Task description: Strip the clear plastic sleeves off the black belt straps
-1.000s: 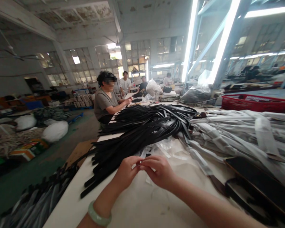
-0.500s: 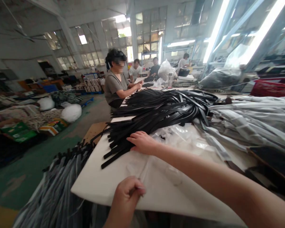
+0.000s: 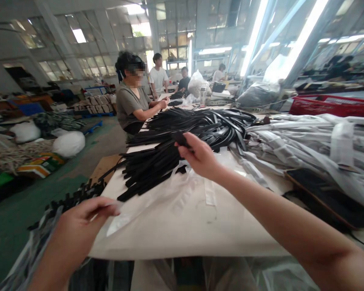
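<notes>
My left hand [image 3: 92, 218], over the table's front left corner, pinches the end of a clear plastic sleeve [image 3: 124, 216] that stretches to the right across the tabletop. My right hand [image 3: 198, 155] is raised above the table's middle, its fingers closed on the end of a black strap [image 3: 180, 139]. Below and behind it lies a pile of black straps [image 3: 151, 163], their ends pointing left. Some clear plastic is bunched under my right hand. The strap's far part cannot be told from the pile.
White-wrapped straps [image 3: 294, 141] heap on the right beside a dark flat case [image 3: 330, 198]. A red crate [image 3: 330, 106] stands behind. Wrapped straps hang at the table's left edge. A person [image 3: 133, 99] works across the table, others farther back.
My right hand has risen off the strap pile with a black strap end in its fingers. My left hand has moved left, drawing the plastic sleeve out. The view has shifted right.
</notes>
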{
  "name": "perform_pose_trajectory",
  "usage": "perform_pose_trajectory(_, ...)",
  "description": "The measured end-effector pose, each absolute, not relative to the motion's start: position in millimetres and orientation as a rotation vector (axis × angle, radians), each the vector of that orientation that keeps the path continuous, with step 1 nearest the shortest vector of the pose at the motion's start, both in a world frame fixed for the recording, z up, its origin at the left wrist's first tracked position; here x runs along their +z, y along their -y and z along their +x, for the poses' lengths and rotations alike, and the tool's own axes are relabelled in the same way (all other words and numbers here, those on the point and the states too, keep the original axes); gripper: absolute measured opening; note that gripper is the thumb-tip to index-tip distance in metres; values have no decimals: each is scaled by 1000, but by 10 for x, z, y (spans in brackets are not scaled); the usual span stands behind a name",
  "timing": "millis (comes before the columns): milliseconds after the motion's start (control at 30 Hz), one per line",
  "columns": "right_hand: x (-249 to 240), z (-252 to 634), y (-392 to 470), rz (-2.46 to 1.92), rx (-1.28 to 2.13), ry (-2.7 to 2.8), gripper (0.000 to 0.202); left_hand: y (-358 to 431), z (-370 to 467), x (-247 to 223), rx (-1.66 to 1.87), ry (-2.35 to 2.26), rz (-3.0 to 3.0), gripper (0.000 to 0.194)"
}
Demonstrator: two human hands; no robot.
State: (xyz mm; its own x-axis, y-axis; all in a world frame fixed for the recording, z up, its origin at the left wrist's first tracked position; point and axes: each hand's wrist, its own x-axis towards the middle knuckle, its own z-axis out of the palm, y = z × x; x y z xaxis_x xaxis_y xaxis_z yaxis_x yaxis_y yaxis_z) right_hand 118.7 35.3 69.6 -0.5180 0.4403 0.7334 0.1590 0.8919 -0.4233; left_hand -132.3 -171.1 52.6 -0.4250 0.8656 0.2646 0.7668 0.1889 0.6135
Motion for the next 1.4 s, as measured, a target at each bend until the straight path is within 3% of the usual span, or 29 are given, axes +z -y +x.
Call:
perform_pose_trajectory(167, 561, 1916, -494, -523, 681, 2330, 36, 637, -437, 504, 736, -1667, 1697, 20)
perform_pose_trajectory(300, 230, 2044, -623, -662, 773, 2446, 29, 241, -128, 208, 648, -1513, 1637, 19)
perform_pose_trajectory(967, 206, 1860, -316, -614, 636, 2478, 21, 240, -355, 169, 787, -1570, 1356, 27)
perform_pose_trajectory(1400, 276, 1891, -250, -604, 565, 2390, 20, 243, -337, 195, 760, -1599, 1339, 20)
